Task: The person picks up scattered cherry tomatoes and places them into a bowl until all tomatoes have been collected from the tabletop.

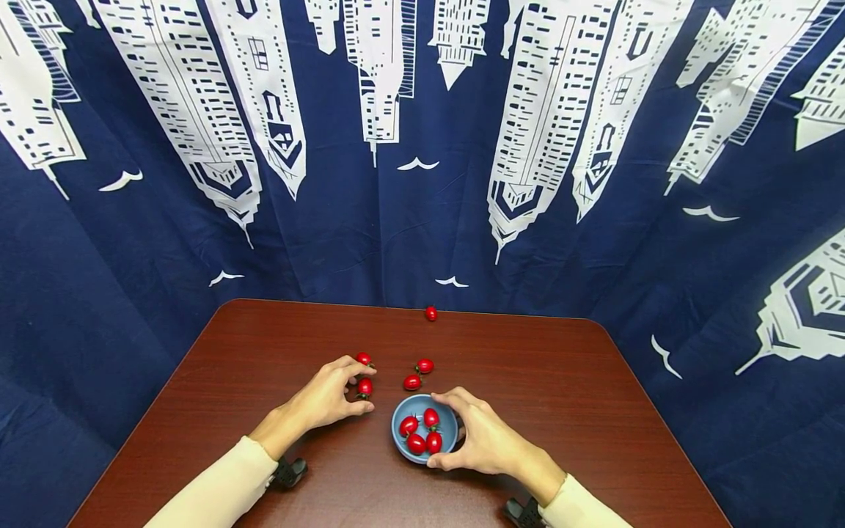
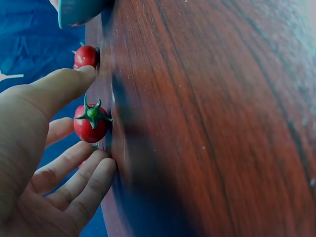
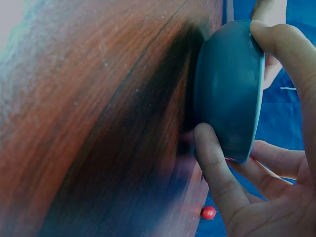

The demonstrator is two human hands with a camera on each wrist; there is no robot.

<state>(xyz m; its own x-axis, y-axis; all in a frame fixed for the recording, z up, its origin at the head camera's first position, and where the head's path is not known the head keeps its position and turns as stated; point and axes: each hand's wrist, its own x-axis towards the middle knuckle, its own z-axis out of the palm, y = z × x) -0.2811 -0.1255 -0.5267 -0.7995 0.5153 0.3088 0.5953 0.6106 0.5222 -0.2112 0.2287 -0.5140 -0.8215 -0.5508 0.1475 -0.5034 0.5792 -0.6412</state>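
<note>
My left hand (image 1: 322,396) reaches over the table with thumb and fingers spread around a cherry tomato (image 1: 365,386). In the left wrist view that tomato (image 2: 90,127) shows its green stem, in the gap between thumb and fingers. Another cherry tomato (image 1: 364,358) lies just beyond the fingertips. A small blue bowl (image 1: 417,401) contains several cherry tomatoes (image 1: 416,444). On its right side my right hand (image 1: 488,438) grips the bowl, the thumb at the near rim and fingers around the far side. From the right wrist, the bowl's outer wall (image 3: 229,89) appears between thumb and fingers.
Two cherry tomatoes, one nearer (image 1: 412,382) and one farther (image 1: 425,365), lie just beyond the bowl. A single tomato (image 1: 431,313) sits near the far edge of the brown table (image 1: 528,352). Behind hangs a dark blue cloth (image 1: 396,220) printed with white buildings.
</note>
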